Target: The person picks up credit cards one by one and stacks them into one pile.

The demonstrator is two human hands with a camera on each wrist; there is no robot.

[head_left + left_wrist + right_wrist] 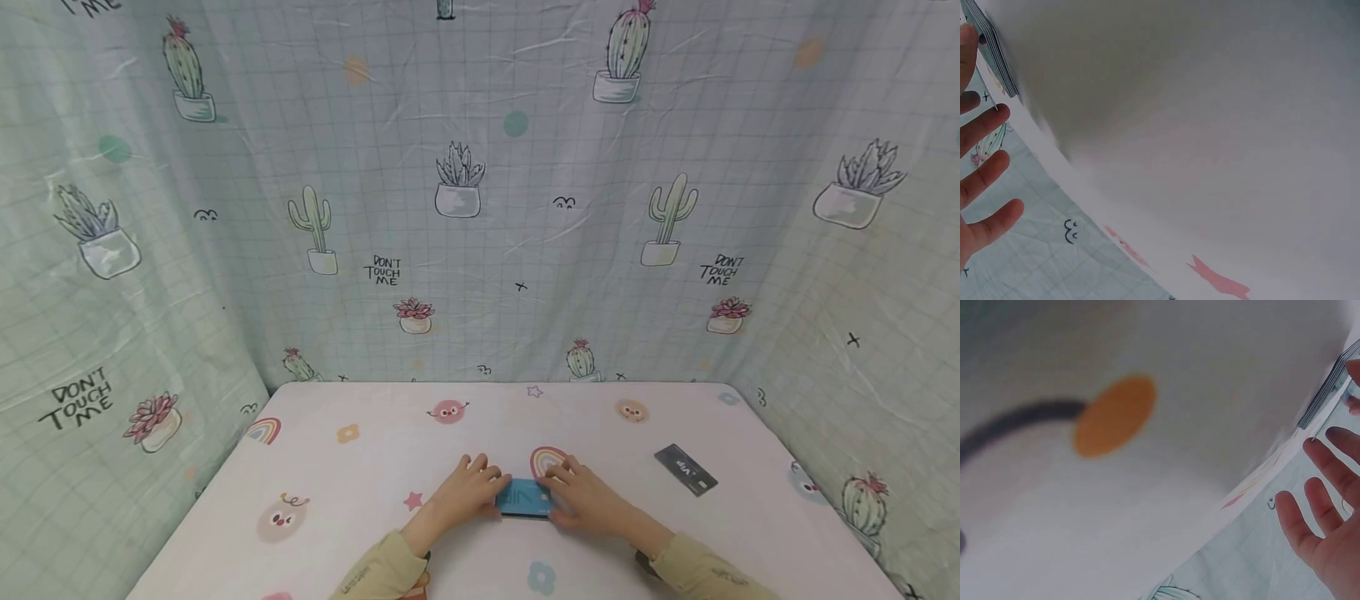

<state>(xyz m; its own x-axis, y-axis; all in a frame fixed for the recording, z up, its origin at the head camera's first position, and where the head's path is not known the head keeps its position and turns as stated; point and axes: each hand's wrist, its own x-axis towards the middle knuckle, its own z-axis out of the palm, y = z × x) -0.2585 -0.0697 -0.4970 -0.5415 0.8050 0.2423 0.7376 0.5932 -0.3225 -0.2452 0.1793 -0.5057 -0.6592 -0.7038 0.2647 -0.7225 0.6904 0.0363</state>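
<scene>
A small stack of cards (pixel 524 497), with a blue card lettered VIP on top, lies on the table between both hands. At its left end, the left hand (pixel 472 488) grips it, thumb at the near corner and a finger at the far corner. The right hand (pixel 588 498) holds the right end in the same way. In the left wrist view, the layered edges of the stack (pixel 1001 59) show beside the thumb, with the other fingers spread. The right wrist view shows the stack's edge (pixel 1324 390) by the right hand (pixel 1329 506).
A single black VIP card (pixel 686 469) lies apart, to the right of the right hand. The white table cover (pixel 360 500) has printed cartoons. Patterned curtains (pixel 480 250) enclose the table at the back and sides. Part of an orange-brown item (pixel 417 587) shows by the left sleeve.
</scene>
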